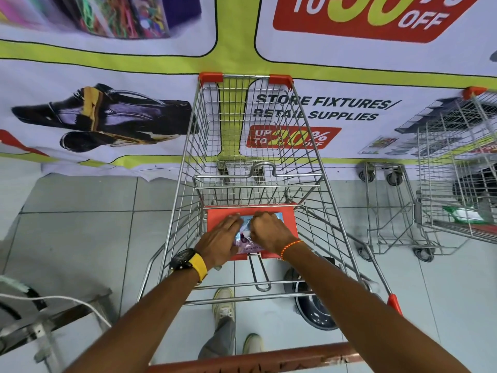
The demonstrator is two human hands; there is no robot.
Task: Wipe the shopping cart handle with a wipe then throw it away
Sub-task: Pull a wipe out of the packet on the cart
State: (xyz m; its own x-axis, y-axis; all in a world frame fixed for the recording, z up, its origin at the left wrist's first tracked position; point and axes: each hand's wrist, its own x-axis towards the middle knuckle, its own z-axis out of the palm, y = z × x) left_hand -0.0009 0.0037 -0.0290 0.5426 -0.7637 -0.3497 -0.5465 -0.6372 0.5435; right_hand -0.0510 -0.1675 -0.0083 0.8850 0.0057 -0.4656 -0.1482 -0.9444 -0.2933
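both hands reach into the shopping cart (250, 146) and rest on a wipes packet (248, 238) lying on the red seat flap (285, 219). the left hand (222, 238) presses flat on the packet's left side; the right hand (270, 231) is curled at its top, fingers pinched. the worn red cart handle (258, 358) runs along the bottom edge. a second cart (443, 170) stands at the right.

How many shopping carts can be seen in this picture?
2. One cart stands in the middle, where both hands work. A second cart is at the right edge, partly cut off; more may be hidden.
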